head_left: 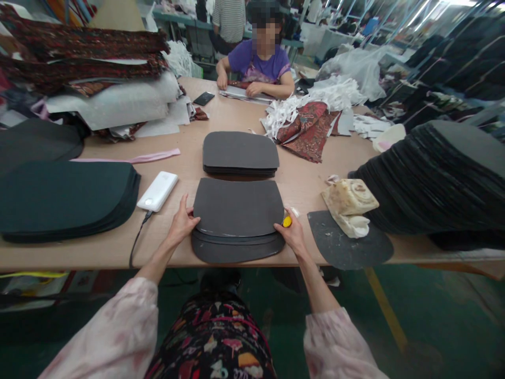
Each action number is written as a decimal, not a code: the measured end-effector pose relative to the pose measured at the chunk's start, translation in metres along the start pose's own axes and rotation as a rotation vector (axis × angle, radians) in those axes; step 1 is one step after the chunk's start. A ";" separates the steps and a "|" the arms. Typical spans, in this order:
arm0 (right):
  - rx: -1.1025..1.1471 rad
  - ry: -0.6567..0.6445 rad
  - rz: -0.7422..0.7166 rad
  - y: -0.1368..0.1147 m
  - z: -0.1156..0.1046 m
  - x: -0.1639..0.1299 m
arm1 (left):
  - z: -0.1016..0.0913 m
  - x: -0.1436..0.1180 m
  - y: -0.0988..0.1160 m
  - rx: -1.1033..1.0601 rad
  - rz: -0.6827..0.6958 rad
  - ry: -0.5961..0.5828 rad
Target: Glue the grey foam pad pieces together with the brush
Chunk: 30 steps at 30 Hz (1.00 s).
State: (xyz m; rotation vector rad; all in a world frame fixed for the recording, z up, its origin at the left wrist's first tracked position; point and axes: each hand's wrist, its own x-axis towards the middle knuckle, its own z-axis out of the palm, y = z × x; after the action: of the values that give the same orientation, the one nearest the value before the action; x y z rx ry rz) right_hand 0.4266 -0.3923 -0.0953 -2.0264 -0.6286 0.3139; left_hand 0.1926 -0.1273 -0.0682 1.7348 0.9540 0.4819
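Observation:
A dark grey curved-edge panel (239, 208) lies in front of me on top of other dark panels (236, 251), whose rounded lower edges stick out toward me. My left hand (182, 221) grips the panel's left edge, thumb on the upper face and fingers at the side. On the opposite edge my right hand (292, 232) holds the same panel, its thumb also on top. A small yellow round thing (287, 221) shows by the right thumb; I cannot tell what it is. Just beyond sits a neat pile of similar panels (240, 150).
At left are a dark panel stack (63, 197) and a cabled white power bank (158, 190). To the right, a stained whitish block (351, 200) stands before a tall panel stack (430, 173). A person (260, 63) works across the table, near patterned cloth (305, 129).

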 end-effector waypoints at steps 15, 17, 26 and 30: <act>0.030 -0.043 0.002 -0.002 -0.003 0.003 | -0.009 -0.021 0.020 -0.095 -0.126 0.039; -0.002 -0.060 0.010 -0.002 -0.002 0.003 | -0.006 -0.018 0.014 -0.080 -0.125 0.047; -0.080 -0.089 -0.007 -0.005 -0.005 0.006 | 0.000 -0.009 0.002 -0.019 -0.102 0.082; -0.083 -0.110 -0.007 -0.004 -0.006 0.006 | 0.000 -0.009 -0.003 0.015 -0.081 0.085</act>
State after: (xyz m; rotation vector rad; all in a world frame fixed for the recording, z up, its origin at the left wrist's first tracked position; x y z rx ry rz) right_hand 0.4329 -0.3920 -0.0883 -2.0958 -0.7276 0.4030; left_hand 0.1864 -0.1336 -0.0694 1.6931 1.0869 0.5002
